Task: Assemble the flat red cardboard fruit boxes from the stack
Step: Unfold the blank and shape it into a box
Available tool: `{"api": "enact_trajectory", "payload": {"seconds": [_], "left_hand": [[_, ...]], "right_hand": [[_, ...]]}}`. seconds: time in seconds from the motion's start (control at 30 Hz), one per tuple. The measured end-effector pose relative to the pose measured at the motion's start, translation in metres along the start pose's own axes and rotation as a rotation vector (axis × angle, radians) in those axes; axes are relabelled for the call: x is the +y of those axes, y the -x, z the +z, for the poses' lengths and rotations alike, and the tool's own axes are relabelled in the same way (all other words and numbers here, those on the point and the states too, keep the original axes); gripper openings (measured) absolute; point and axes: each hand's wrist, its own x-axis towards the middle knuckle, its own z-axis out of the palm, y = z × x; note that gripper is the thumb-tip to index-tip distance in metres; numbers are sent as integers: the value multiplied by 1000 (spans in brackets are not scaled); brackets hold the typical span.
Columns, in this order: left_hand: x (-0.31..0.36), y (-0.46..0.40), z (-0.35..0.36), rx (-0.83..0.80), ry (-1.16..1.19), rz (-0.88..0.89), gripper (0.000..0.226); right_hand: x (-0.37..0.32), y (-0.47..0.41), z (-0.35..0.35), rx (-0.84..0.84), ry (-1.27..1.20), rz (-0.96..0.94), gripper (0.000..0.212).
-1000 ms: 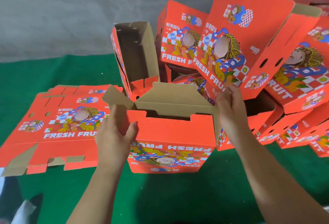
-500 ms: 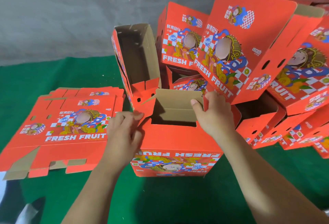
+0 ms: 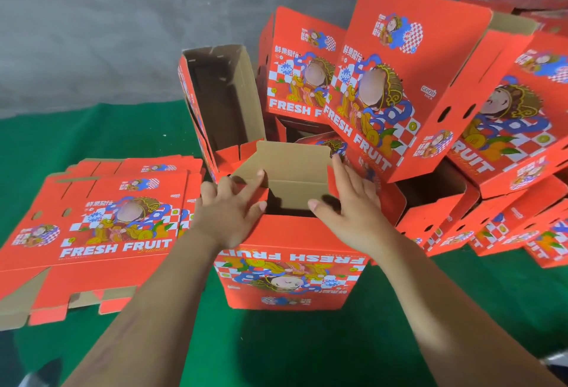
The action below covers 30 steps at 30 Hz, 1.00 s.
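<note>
- Both hands are at the open end of the box (image 3: 289, 270) standing straight in front of me, its print upside down to my eyes.
- Left hand (image 3: 229, 213) lies spread over the near-left corner, fingers almost straight, pressing a red side flap (image 3: 253, 191) inward; it grips nothing.
- Right hand (image 3: 350, 202) is open too, fingers extended along the right edge, thumb pointing in over the opening, palm pushing that side.
- Just beyond my fingertips the brown far flap (image 3: 292, 168) is leaning in over the hole.
- That flap's long edge runs left to right, between my two hands, so I judge the next fold comes toward me, with both hands equally near.
- Off to my left, well apart from the box, lies the flat stack (image 3: 101, 223).
- Beyond and to my right, finished boxes (image 3: 408, 79) are piled up.
</note>
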Motion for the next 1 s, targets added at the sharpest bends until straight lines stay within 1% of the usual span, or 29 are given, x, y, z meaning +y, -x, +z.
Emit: {"api": "enact_trajectory", "payload": {"seconds": [0.07, 0.13, 0.2, 0.27, 0.33, 0.4, 0.43, 0.5, 0.53, 0.57, 0.6, 0.63, 0.67, 0.7, 0.77, 0.8, 0.83, 0.9, 0.93, 1.0], "left_hand": [[0, 1, 3, 103, 86, -4, 72], [-1, 2, 2, 189, 257, 2, 82], [-3, 2, 0, 180, 409, 24, 82], [-4, 1, -2, 155, 517, 26, 72], [-4, 1, -4, 170, 599, -7, 60], [-3, 2, -3, 181, 603, -7, 52], [-4, 2, -2, 164, 593, -3, 52], [-6, 3, 1, 134, 578, -5, 56], [-8, 2, 3, 138, 571, -10, 53], [-10, 1, 5, 154, 579, -14, 45], [-11, 1, 7, 163, 630, -28, 34], [-12, 1, 7, 140, 711, -43, 30], [-14, 1, 6, 89, 772, -55, 40], [-16, 1, 6, 42, 792, -54, 58], [-19, -1, 6, 7, 753, -72, 89], [-17, -1, 6, 4, 718, -85, 96], [-15, -2, 7, 4, 656, -101, 100], [-6, 0, 7, -2, 443, -138, 100], [-2, 2, 7, 2, 350, -160, 99], [0, 6, 7, 37, 310, -144, 96]], "right_hand": [[5, 2, 0, -45, -26, -19, 89], [8, 1, 0, -59, -38, -16, 79], [7, -1, 0, -59, -77, -17, 70], [6, -3, 0, -22, -109, -39, 67], [8, -4, 3, -10, -64, -47, 74], [9, -4, 7, -32, 21, -33, 89], [9, -5, 8, -51, 25, -2, 97], [8, -6, 7, -65, -74, 84, 105], [7, -6, 5, -63, -153, 111, 103], [6, -7, 3, -71, -229, 125, 94], [5, -7, 1, -87, -282, 127, 81], [4, -7, -1, -119, -277, 113, 70], [4, -8, -3, -172, -248, 88, 67], [4, -9, -7, -246, -230, 82, 72], [5, -11, -17, -361, -213, 123, 81], [6, -12, -19, -373, -124, 117, 84], [7, -12, -18, -369, 34, 88, 88], [5, -9, -8, -298, 297, 41, 94], [1, -7, 0, -241, 367, 35, 95], [-2, -3, 12, -154, 417, 28, 95]]}}
